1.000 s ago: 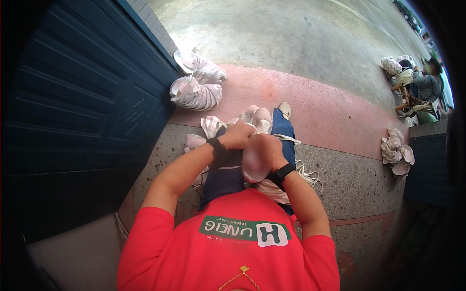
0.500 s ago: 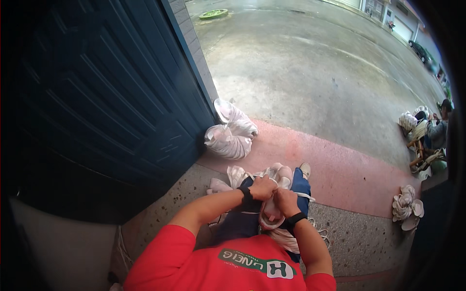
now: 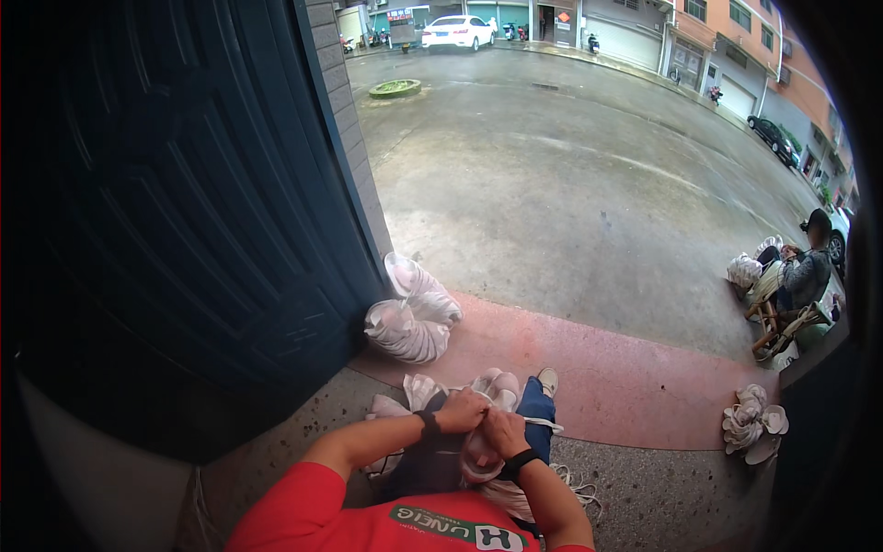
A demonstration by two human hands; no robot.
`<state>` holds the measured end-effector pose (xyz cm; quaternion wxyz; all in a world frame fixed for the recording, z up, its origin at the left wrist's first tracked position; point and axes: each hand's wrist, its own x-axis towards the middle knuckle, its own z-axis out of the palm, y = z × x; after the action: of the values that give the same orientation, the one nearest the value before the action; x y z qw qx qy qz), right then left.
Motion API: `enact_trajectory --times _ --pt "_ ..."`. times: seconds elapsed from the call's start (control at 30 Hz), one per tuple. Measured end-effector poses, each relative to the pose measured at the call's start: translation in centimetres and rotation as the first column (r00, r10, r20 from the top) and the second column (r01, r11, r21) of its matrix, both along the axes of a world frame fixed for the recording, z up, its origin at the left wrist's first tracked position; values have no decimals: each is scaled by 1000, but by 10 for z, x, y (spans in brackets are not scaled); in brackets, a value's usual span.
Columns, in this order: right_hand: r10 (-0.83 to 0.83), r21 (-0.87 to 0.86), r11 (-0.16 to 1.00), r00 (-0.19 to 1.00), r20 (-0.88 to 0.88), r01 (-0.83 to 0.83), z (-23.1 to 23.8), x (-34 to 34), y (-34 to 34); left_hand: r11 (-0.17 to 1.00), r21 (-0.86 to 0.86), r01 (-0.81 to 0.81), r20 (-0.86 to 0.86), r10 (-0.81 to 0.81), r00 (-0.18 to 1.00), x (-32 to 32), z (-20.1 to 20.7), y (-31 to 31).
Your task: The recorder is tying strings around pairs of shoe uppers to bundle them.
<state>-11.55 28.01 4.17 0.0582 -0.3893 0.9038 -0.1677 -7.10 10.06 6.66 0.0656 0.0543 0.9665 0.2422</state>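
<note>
Over my lap, my left hand and my right hand meet with bent, pinching fingers. Both grip the edge of a pale shoe upper, whose rounded end points toward me and shows a pinkish inside. What lies between my fingertips is too small to make out. Just beyond my hands are more pale shoe uppers, and a whitish bundle rests by my left knee. A white strap crosses my right leg. Loose white cords hang beside my right thigh.
A dark door stands at left, with whitish bundles at its foot. Another pale bundle lies at right on the pink threshold. Outside, a person sits beside similar bundles. A white car is across the street.
My view has tilted up, bringing in the far street, car and buildings. Both hands stay together on the shoe upper, with little visible change in their grip.
</note>
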Motion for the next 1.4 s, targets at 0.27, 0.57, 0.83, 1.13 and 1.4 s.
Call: enact_trajectory --times 0.27,0.57,0.83,1.13,1.4 --pt "43 -245 968 934 354 48 76 37 69 963 112 246 -432 -176 884 42 19 18" --pt "64 -542 487 592 804 684 63 -15 72 665 712 225 -268 -38 963 2 151 70" --pt "209 -573 511 554 806 641 82 -18 57 700 682 -213 51 245 968 0 113 56" --pt "141 -606 545 649 748 579 80 -11 45 599 706 -377 173 370 913 4 103 56" --pt "85 -707 530 800 593 468 78 -9 42 667 677 -310 112 322 940 8 94 56"
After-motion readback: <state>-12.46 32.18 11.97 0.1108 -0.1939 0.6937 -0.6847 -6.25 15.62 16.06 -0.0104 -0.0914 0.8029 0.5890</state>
